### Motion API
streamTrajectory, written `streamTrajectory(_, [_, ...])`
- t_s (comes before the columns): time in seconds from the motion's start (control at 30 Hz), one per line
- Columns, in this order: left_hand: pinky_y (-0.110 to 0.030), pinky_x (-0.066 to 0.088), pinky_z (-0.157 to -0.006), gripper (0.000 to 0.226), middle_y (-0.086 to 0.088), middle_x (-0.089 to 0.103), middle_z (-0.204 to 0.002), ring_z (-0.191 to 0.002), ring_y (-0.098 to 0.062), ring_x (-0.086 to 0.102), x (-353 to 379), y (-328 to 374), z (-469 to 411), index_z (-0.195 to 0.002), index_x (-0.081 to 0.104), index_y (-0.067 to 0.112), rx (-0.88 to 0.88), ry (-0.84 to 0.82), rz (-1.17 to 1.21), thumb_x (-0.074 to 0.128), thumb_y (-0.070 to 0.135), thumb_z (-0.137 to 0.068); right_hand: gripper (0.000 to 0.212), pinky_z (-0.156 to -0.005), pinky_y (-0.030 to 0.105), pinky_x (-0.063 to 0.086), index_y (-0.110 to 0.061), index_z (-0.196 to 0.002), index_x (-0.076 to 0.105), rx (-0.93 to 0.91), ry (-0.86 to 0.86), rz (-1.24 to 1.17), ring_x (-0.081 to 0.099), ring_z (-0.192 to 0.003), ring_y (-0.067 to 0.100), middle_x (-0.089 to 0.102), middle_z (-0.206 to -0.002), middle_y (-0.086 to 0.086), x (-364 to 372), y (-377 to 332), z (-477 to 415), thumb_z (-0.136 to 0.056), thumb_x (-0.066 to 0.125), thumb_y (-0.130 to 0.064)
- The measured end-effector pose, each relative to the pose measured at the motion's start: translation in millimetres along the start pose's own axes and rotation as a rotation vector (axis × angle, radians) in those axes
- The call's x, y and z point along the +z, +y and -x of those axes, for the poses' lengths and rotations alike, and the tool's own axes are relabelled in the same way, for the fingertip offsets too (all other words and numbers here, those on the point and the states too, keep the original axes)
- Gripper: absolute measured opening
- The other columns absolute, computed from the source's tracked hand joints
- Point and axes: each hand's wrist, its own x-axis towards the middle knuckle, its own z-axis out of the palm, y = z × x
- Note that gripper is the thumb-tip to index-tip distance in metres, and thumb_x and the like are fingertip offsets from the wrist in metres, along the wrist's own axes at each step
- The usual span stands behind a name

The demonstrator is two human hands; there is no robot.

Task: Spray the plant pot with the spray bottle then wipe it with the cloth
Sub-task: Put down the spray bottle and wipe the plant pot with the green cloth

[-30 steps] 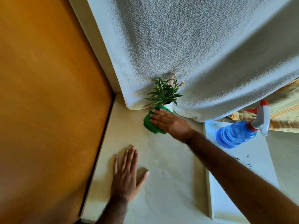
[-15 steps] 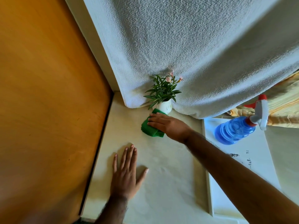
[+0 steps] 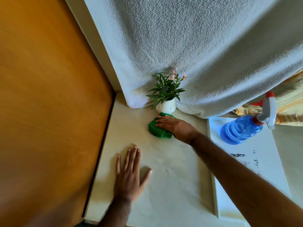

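Observation:
A small white plant pot (image 3: 166, 106) with green leaves and pink flowers stands at the back of the pale surface, against a hanging towel. A folded green cloth (image 3: 155, 129) lies on the surface just in front of the pot's base. My right hand (image 3: 176, 126) rests on top of the cloth, fingers stretched flat and pointing left, pressing it down. My left hand (image 3: 130, 176) lies flat on the surface nearer to me, fingers spread, holding nothing. The blue spray bottle (image 3: 242, 128) with a white and red trigger head stands to the right on a white board.
A grey-white textured towel (image 3: 188, 46) hangs behind the pot. An orange wooden panel (image 3: 45, 95) borders the surface on the left. The white board (image 3: 255, 164) under the bottle has a raised left edge and dark smudges. Patterned yellow fabric (image 3: 288, 102) shows behind the bottle.
My right hand has slid the green cloth down off the pot's front onto the surface in front of it, uncovering the white pot. My left hand has stayed flat in place.

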Motion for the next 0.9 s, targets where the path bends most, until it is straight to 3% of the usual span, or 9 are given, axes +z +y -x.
streamTrajectory(0.23, [-0.063,0.031,-0.126,0.092,-0.009,0.027,-0.175,-0.161,-0.027,0.028,-1.2,0.4,0.2,-0.165,0.024,0.010,0.006,0.014,-0.009,0.041,0.072,-0.098,0.038,-0.113,0.053,0.040,0.003,-0.128,0.066,-0.120,0.180,0.092,0.052,-0.133,0.041,0.063,-0.137,0.019,-18.0,-10.2,-17.0,-0.092,0.060,0.014])
streamTrajectory(0.4, [-0.063,0.032,-0.125,0.092,-0.009,0.027,-0.175,-0.161,-0.028,0.028,-2.6,1.4,0.4,-0.165,0.024,0.011,0.002,-0.003,-0.005,0.037,0.073,-0.098,0.040,-0.116,0.053,0.037,0.005,-0.128,0.065,-0.120,0.047,0.068,0.050,-0.136,0.041,0.062,-0.136,0.023,-24.0,3.4,-20.5,-0.096,0.040,0.008])
streamTrajectory(0.57, [-0.063,0.033,-0.125,0.092,-0.009,0.026,-0.175,-0.161,-0.028,0.027,-4.7,2.0,0.4,-0.165,0.023,0.011,-0.006,-0.029,-0.001,0.032,0.074,-0.098,0.048,-0.113,0.057,0.039,0.005,-0.132,0.062,0.003,-0.077,-0.039,0.046,-0.139,0.041,0.058,-0.141,0.022,-6.2,-3.1,-9.0,-0.088,0.050,0.022])
streamTrajectory(0.7, [-0.063,0.033,-0.125,0.092,-0.008,0.026,-0.175,-0.161,-0.028,0.027,-4.7,0.9,-0.5,-0.165,0.023,0.012,-0.011,-0.025,0.005,0.032,0.074,-0.099,0.039,-0.115,0.052,0.039,0.002,-0.131,0.063,-0.037,0.016,-0.018,0.047,-0.139,0.038,0.060,-0.140,0.018,-2.7,-11.6,-2.8,-0.096,0.052,0.013])
streamTrajectory(0.8, [-0.063,0.033,-0.125,0.092,-0.008,0.026,-0.175,-0.161,-0.028,0.027,-4.1,0.9,0.1,-0.166,0.022,0.012,-0.010,-0.022,0.005,0.033,0.073,-0.098,0.038,-0.118,0.047,0.035,0.001,-0.131,0.064,-0.016,0.181,0.069,0.048,-0.138,0.037,0.061,-0.140,0.017,-8.6,-10.2,4.3,-0.102,0.039,0.000])
streamTrajectory(0.9, [-0.063,0.032,-0.125,0.095,-0.008,0.024,-0.175,-0.161,-0.028,0.025,-3.5,1.4,0.5,-0.166,0.021,0.012,-0.010,-0.041,-0.003,0.039,0.073,-0.096,0.038,-0.116,0.051,0.037,0.001,-0.130,0.065,-0.001,0.239,0.104,0.049,-0.137,0.038,0.061,-0.139,0.019,-14.7,0.3,7.9,-0.097,0.048,0.009])
